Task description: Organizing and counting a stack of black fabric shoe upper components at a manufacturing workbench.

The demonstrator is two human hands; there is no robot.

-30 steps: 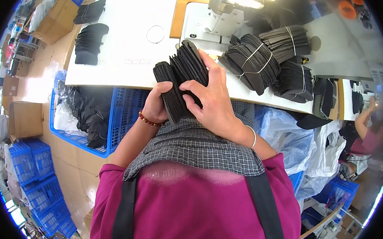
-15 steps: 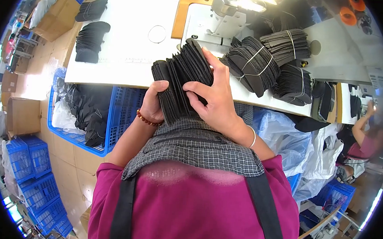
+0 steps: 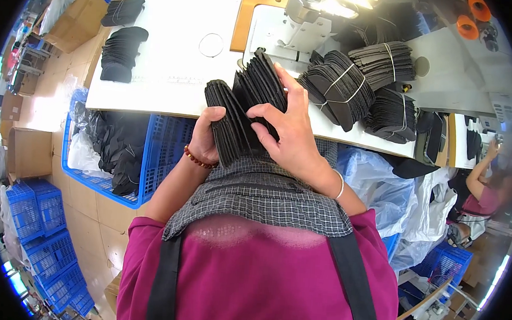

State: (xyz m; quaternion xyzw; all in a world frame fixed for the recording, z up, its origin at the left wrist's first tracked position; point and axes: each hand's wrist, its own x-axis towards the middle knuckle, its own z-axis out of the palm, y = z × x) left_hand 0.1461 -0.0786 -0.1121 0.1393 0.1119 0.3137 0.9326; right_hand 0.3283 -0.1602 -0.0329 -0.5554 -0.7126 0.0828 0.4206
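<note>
Left hand [image 3: 204, 136] pinches left part of black stack [image 3: 226, 120], thumb on the near face. Right hand [image 3: 295, 136] clasps right part, one finger along its outer side, other digits bent at the split. Stack is tilted, parted in a V, over white table's [image 3: 169, 43] near edge. Tied dark bundles [image 3: 339, 89] on table's right, dark pile [image 3: 121, 55] on its left, blue crate [image 3: 166, 137] below its near edge.
</note>
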